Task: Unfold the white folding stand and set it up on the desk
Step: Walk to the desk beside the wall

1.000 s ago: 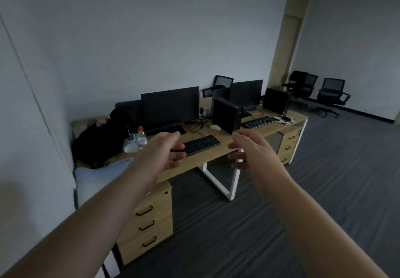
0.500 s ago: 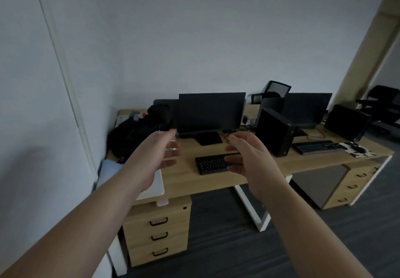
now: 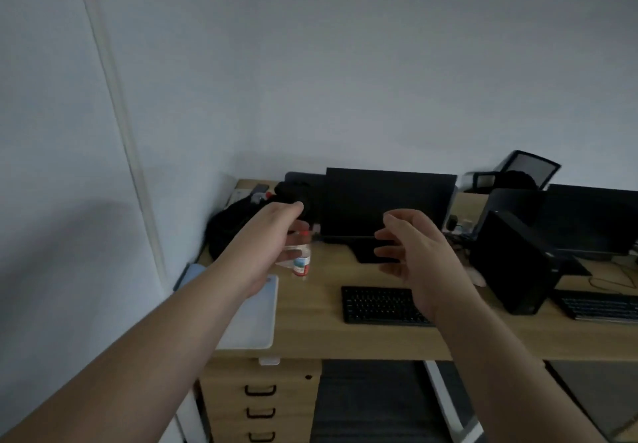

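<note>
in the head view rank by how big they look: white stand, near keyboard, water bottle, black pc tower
1. Black PC tower and white stand: too alike to rank, and the left forearm covers part of the stand.
2. Near keyboard, partly behind the right hand.
3. Water bottle, clearly smallest, partly behind the left hand.

Pale wall (image 3: 345, 62) (dim), wooden desk (image 3: 345, 339)
</note>
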Demonstrator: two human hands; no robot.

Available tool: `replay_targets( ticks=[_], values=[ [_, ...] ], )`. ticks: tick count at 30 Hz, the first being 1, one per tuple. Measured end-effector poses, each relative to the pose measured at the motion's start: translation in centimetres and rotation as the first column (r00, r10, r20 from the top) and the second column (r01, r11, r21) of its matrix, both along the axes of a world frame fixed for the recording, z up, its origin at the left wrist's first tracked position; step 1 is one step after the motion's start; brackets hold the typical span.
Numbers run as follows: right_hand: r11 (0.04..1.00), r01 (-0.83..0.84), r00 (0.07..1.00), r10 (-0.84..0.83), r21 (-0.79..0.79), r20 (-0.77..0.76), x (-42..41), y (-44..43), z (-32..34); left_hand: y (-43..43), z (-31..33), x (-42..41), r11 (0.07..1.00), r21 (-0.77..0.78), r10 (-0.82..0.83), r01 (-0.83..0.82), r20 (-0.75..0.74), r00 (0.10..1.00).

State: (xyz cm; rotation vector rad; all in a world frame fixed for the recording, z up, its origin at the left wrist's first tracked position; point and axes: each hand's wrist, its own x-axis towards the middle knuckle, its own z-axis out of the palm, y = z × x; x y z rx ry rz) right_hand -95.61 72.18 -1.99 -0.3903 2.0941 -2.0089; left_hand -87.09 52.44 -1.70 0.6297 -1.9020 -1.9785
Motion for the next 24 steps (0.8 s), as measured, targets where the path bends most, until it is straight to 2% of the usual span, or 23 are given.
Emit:
replay_targets(
  ticks=[7, 11, 18, 24],
  values=[
    [0.959, -0.283, 0.958, 0.282, -0.005, -0.045, -6.7, -5.1, -0.2, -1.8, 0.9, -1.0, 0.957, -0.005, 0.29, -0.29, -0.012, 0.957],
    [0.93, -0.367, 0.929, 0.365, -0.021, -0.056, -9.1, -7.8, -0.1, -2.7, 1.2, -0.8, 0.91, -0.024, 0.414, -0.415, -0.014, 0.91],
    [0.902, -0.43, 0.902, 0.429, -0.042, -0.04, -9.2, -10.9, 0.3, -5.2, 1.5, 1.0, 0.858, -0.049, 0.512, -0.512, -0.019, 0.859],
    [0.917, -0.395, 0.919, 0.393, -0.063, -0.044, -7.1, -13.4, 0.0, -8.1, 1.4, 1.4, 0.899, -0.051, 0.433, -0.434, -0.038, 0.901]
  ],
)
